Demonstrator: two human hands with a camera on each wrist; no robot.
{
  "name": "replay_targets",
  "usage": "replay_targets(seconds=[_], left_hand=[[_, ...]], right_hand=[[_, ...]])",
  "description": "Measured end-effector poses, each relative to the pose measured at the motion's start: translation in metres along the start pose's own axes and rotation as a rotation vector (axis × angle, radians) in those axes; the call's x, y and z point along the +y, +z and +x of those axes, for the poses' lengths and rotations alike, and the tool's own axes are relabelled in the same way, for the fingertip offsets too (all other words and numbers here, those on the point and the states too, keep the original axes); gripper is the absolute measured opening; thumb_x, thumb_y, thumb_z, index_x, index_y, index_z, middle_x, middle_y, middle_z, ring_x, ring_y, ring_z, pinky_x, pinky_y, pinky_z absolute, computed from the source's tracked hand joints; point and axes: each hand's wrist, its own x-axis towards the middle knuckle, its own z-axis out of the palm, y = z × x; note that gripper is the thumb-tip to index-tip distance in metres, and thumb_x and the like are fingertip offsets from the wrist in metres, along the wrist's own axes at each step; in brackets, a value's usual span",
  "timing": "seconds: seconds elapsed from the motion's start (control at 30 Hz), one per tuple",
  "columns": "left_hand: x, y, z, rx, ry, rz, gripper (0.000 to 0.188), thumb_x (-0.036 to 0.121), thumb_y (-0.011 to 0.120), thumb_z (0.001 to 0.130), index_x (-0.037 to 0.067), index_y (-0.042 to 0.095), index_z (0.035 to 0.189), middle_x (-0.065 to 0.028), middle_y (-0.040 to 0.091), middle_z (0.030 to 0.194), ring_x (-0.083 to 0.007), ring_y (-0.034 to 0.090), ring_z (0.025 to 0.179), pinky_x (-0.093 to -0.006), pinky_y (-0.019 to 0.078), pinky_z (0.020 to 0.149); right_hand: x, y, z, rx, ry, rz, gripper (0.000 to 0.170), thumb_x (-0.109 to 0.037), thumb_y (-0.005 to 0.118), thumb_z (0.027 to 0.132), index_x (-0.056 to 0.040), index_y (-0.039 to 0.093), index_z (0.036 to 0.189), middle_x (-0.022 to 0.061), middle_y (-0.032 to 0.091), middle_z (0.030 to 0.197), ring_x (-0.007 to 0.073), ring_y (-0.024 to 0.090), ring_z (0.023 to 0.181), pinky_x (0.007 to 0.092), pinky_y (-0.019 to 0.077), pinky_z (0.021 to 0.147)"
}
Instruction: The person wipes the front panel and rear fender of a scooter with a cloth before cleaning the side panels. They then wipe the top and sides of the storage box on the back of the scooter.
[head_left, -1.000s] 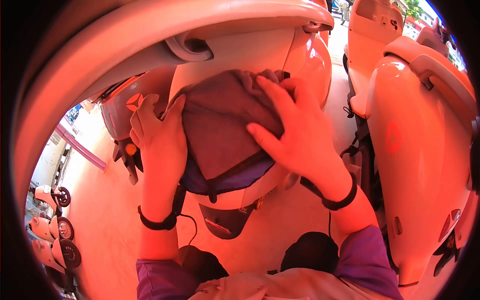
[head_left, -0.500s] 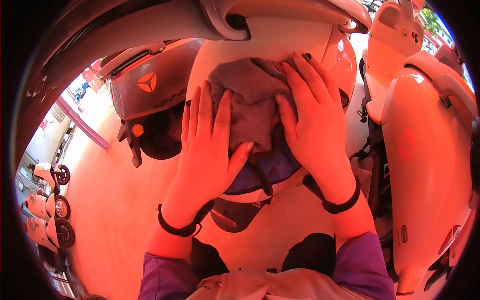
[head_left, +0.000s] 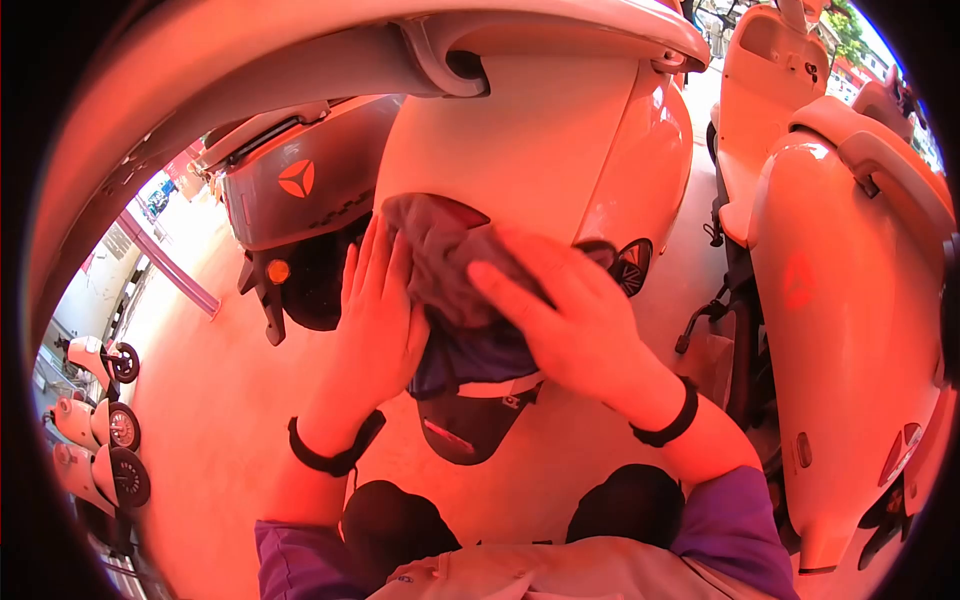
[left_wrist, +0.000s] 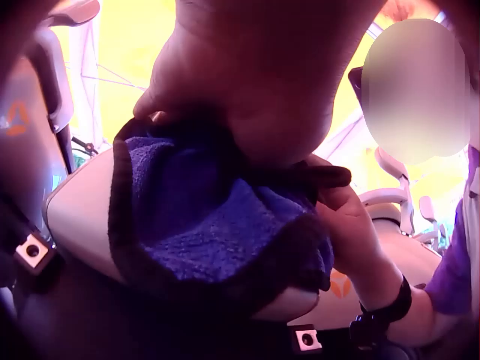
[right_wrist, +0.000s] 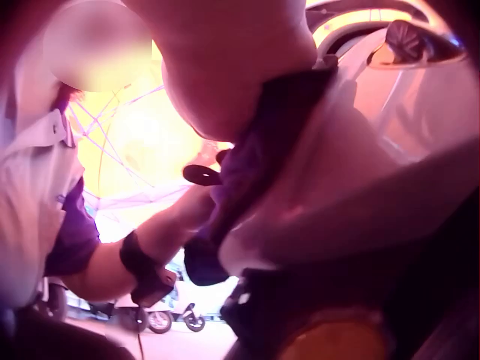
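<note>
Cloth (head_left: 440,255) slid lower; left grip (head_left: 375,325), right grip (head_left: 575,320) straight-fingered; wrist views alone show canopy (right_wrist: 142,139).

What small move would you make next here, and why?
I'd probably smooth the cloth flat with the right hand: it looks bunched against the scooter body, while the left hand lies along its side.

Head view: pale scooter (head_left: 830,330) parked frame right, faint logo (head_left: 798,280) on its side, upright panel (head_left: 775,75) just past its seat (head_left: 850,130). Frame left, dark scooter (head_left: 260,205) with three-pointed logo (head_left: 296,180) and orange reflector (head_left: 278,272); beyond it a slanted rail (head_left: 172,265), then a row of scooters (head_left: 97,425) at the far edge. Tree (head_left: 848,38) top right; bright yellow canopy (left_wrist: 109,94) in left wrist view.
</note>
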Motion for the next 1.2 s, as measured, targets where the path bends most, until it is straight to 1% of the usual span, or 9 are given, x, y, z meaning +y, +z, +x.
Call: replay_targets(seconds=[0.13,0.27,0.37,0.47,0.6,0.83,0.9,1.1,1.2], left_hand=[[-0.015,-0.009,0.065,0.010,0.097,0.046,0.057,0.018,0.049,0.096,-0.006,0.035,0.146,-0.0303,0.034,0.151,-0.0441,0.028,0.145,-0.0536,0.0234,0.119],[-0.032,-0.012,0.104,-0.009,0.094,0.078,0.058,0.021,0.045,0.097,-0.006,0.034,0.148,-0.0260,0.039,0.151,-0.0390,0.032,0.145,-0.0540,0.0257,0.118],[-0.050,-0.006,0.104,0.015,0.027,0.011,0.057,0.019,0.043,0.096,-0.005,0.037,0.147,-0.0262,0.040,0.151,-0.0393,0.036,0.143,-0.0506,0.0283,0.117],[-0.070,0.003,0.090,0.003,-0.198,-0.374,0.055,0.013,0.042,0.094,-0.004,0.040,0.146,-0.0263,0.042,0.149,-0.0393,0.039,0.141,-0.0446,0.0307,0.117],[-0.072,0.031,0.040,0.200,-0.222,-0.629,0.055,0.000,0.040,0.088,-0.004,0.043,0.143,-0.0264,0.042,0.150,-0.0389,0.040,0.141,-0.0401,0.0310,0.117],[-0.011,-0.002,0.010,0.052,0.112,-0.070,0.067,0.000,0.048,0.078,-0.007,0.039,0.144,-0.0284,0.032,0.154,-0.0453,0.030,0.144,-0.0471,0.0314,0.117],[-0.009,-0.010,0.034,0.013,0.192,-0.003,0.069,0.003,0.050,0.078,-0.008,0.037,0.145,-0.0291,0.032,0.154,-0.0476,0.028,0.144,-0.0490,0.0317,0.116],[-0.029,0.000,0.090,0.045,0.090,-0.158,0.063,0.010,0.047,0.088,-0.004,0.035,0.148,-0.0283,0.032,0.154,-0.0420,0.029,0.145,-0.0458,0.0312,0.117],[-0.032,0.003,0.079,0.067,0.098,-0.190,0.063,0.011,0.048,0.088,-0.003,0.035,0.148,-0.0282,0.031,0.155,-0.0422,0.027,0.146,-0.0455,0.0296,0.118]], right_hand=[[0.036,-0.018,0.047,0.204,0.244,-0.304,0.036,0.002,0.063,0.082,-0.0056,0.068,0.116,0.0148,0.058,0.129,0.0367,0.060,0.110,0.0426,0.0512,0.090],[0.048,-0.003,0.069,0.164,0.306,-0.258,0.032,-0.007,0.066,0.082,-0.0013,0.066,0.113,0.0122,0.065,0.114,0.0372,0.059,0.111,0.0422,0.0520,0.091],[0.024,0.013,0.078,0.077,0.210,-0.305,0.032,-0.009,0.065,0.085,-0.0030,0.066,0.116,0.0147,0.066,0.117,0.0381,0.060,0.112,0.0431,0.0503,0.096],[0.011,0.029,0.078,0.009,0.154,-0.347,0.033,-0.010,0.066,0.085,-0.0001,0.064,0.116,0.0166,0.065,0.119,0.0388,0.058,0.115,0.0425,0.0479,0.101],[-0.010,0.034,0.059,-0.077,0.098,-0.225,0.039,-0.008,0.067,0.079,-0.0005,0.064,0.117,0.0144,0.062,0.123,0.0374,0.056,0.117,0.0421,0.0464,0.104],[-0.020,-0.005,-0.008,-0.143,-0.007,-0.041,0.041,-0.011,0.062,0.075,-0.0036,0.067,0.114,0.0111,0.064,0.121,0.0317,0.059,0.120,0.0375,0.0538,0.095],[-0.003,-0.008,0.000,-0.001,0.043,-0.117,0.036,-0.007,0.061,0.074,-0.0051,0.069,0.109,0.0097,0.066,0.118,0.0306,0.063,0.114,0.0377,0.0545,0.091],[0.049,-0.008,0.045,0.175,0.293,-0.234,0.034,-0.013,0.067,0.085,-0.0053,0.066,0.117,0.0152,0.063,0.125,0.0376,0.057,0.117,0.0438,0.0468,0.101],[0.035,-0.003,0.043,0.152,0.208,-0.288,0.038,-0.017,0.070,0.081,-0.0045,0.067,0.117,0.0145,0.062,0.125,0.0384,0.056,0.119,0.0461,0.0448,0.103]])
